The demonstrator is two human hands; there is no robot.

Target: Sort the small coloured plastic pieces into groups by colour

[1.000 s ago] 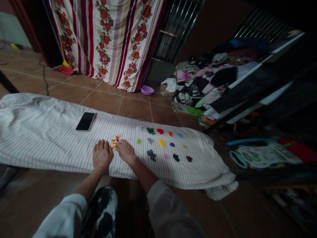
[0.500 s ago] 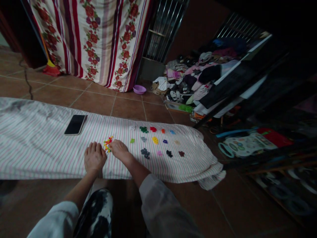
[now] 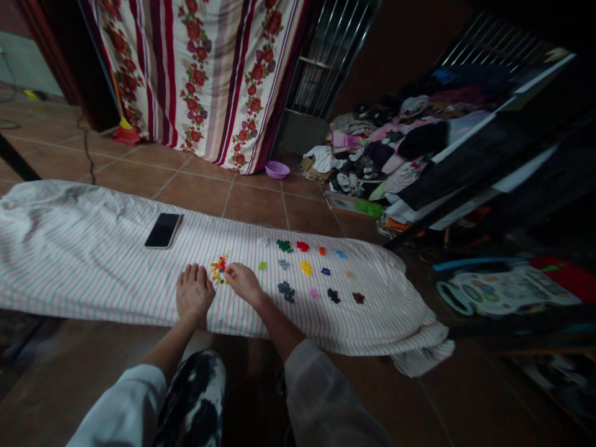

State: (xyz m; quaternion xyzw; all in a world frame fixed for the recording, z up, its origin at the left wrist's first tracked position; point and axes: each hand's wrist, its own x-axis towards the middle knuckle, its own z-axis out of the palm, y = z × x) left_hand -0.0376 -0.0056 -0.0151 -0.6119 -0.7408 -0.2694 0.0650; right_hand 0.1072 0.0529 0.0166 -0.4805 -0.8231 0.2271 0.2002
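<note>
A small heap of mixed red, yellow, orange, green and white pieces (image 3: pixel 218 269) lies on the striped cloth (image 3: pixel 116 261). My left hand (image 3: pixel 194 292) rests flat just left of and below the heap, fingers stretched out. At the heap's right edge is my right hand (image 3: pixel 243 281), fingers pinched together; anything between the fingertips is too small to make out. To the right, piles sorted by colour form rows, among them dark green (image 3: pixel 284 246), red (image 3: pixel 302 246), yellow (image 3: pixel 306 267), dark grey (image 3: pixel 286 291), black (image 3: pixel 333 295) and brown (image 3: pixel 358 298).
A phone (image 3: pixel 162 230) lies on the cloth, left of the heap. Beyond the cloth, a purple basin (image 3: pixel 277 170) and a red and yellow broom (image 3: pixel 126 133) are on the tiled floor. Clothes (image 3: pixel 372 143) are piled at the back right, near a dark slanted bar.
The view has shifted, so the cloth and both hands appear further right. My right hand stays pinched by the heap and my left hand stays flat.
</note>
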